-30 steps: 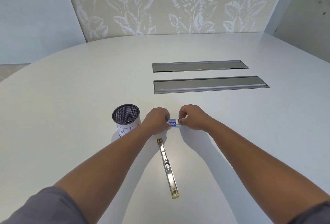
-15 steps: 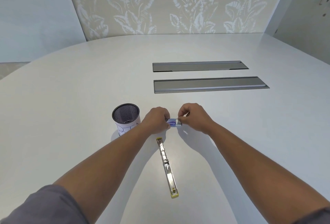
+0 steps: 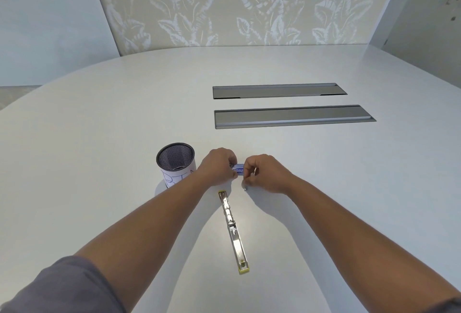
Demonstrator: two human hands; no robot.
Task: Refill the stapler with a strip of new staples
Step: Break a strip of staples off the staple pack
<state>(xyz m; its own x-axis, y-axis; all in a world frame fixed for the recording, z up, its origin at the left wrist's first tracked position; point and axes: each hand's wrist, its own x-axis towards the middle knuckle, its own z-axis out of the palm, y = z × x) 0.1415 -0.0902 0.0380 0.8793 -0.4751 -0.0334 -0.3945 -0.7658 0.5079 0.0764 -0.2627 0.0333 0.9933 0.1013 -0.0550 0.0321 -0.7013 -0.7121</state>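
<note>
A small blue-and-white staple box (image 3: 238,170) is held just above the white table (image 3: 99,138). My left hand (image 3: 217,166) grips its left end. My right hand (image 3: 265,172) pinches its right end, and a small shiny metal bit (image 3: 245,188) shows under that hand's fingers. Whether it is a staple strip I cannot tell. The stapler (image 3: 233,230) lies flat and swung fully open on the table, below the hands, its yellow ends pointing toward and away from me and its metal channel facing up.
A black mesh pen cup (image 3: 175,163) with a scribbled paper label stands just left of my left hand. Two long grey cable-hatch lids (image 3: 294,115) are set into the table farther back. A leaf-patterned wall rises behind the table.
My right hand has shifted left and down over the box's right end, covering more of it. A shiny bit now shows beneath its fingers. Left hand and stapler stay put.
</note>
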